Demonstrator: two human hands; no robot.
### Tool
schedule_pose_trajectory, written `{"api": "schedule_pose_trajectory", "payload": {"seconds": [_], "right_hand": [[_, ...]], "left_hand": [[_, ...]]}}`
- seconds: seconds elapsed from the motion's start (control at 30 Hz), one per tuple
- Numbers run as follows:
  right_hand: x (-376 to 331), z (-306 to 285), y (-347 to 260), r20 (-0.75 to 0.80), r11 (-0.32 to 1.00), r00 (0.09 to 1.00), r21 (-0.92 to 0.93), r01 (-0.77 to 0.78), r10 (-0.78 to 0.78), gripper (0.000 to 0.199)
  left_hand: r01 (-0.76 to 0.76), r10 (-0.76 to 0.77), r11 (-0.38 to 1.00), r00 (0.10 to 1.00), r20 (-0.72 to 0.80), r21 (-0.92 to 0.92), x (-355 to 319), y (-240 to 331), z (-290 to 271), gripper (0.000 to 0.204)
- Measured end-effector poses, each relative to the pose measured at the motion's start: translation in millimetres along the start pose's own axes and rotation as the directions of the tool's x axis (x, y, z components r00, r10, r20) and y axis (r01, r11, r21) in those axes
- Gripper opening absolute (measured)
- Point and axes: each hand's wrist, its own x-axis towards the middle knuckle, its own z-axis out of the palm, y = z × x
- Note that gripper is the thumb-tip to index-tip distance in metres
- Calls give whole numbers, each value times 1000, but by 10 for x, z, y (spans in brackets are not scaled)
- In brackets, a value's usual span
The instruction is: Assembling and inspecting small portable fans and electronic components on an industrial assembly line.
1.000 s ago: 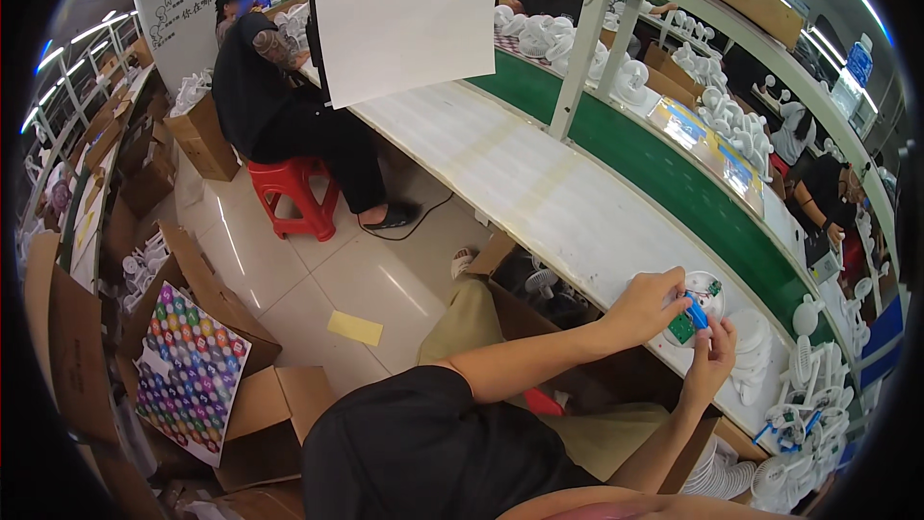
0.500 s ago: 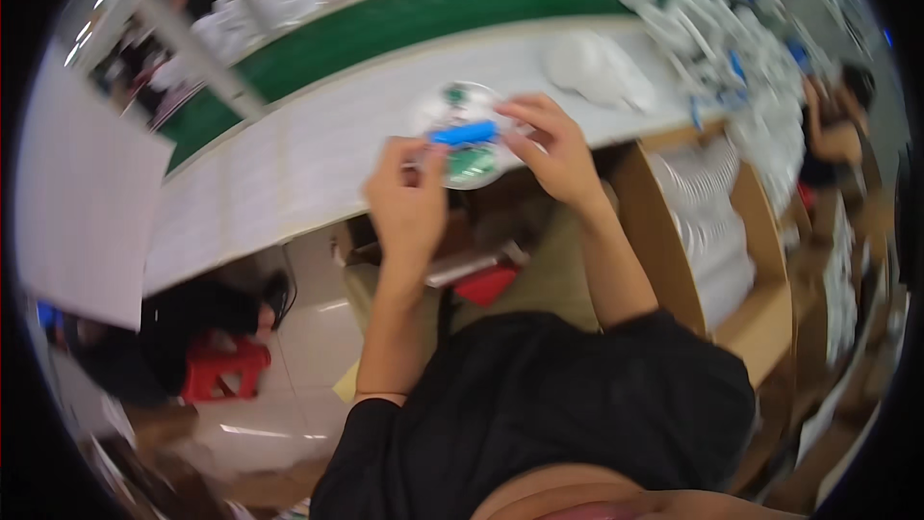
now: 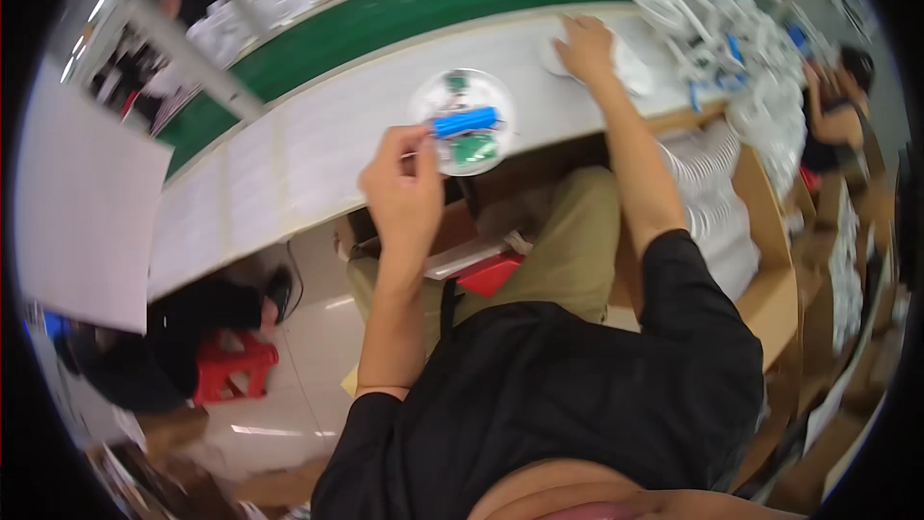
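Near the table's front edge is a round white housing (image 3: 506, 108), open side up. Inside it lie a blue cylindrical battery (image 3: 466, 122), a green circuit board (image 3: 474, 148) and a smaller green board (image 3: 456, 82). The fingers of my left hand (image 3: 402, 173) are pinched at the housing's left rim, beside the battery's end; exactly where they grip is partly hidden. Farther right, my right hand (image 3: 585, 50) reaches over a white rounded piece (image 3: 630, 69), fingers extended and apart. Whether it touches that piece is hard to tell.
A heap of white parts (image 3: 698, 24) covers the table's right end. Below stands a cardboard box (image 3: 770, 303) of stacked white ribbed pieces (image 3: 712, 202). A green strip (image 3: 385, 36) runs behind the white tabletop (image 3: 289, 149). At lower left is a red stool (image 3: 236, 366); another person (image 3: 847, 106) sits at right.
My right hand has let go of the housing's right side and moved right and away to the white rounded piece. My left hand has stayed at the housing's left rim.
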Motion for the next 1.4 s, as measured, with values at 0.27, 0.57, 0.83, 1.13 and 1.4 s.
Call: {"api": "schedule_pose_trajectory", "payload": {"seconds": [0.27,0.57,0.83,1.13,1.4], "right_hand": [[22,124,573,-114,962,956,-4,272,-270,48],[-227,-18,734,-152,884,981,434,176,-121,57],[-1040,195,464,21,749,977,639,-178,214,60],[-1271,230,870,28,632,963,749,-199,269,60],[-1700,84,574,456,278,844,803,-527,283,60]], "left_hand": [[-68,63,996,993,-96,-50,49,-284,284,11],[-116,107,987,991,-80,-115,-115,-183,339,10],[-142,136,978,989,-54,-150,-120,-112,309,8],[-124,112,982,990,-89,-142,-244,-141,264,8],[-204,179,969,969,-170,-140,-305,-409,249,22]]}}
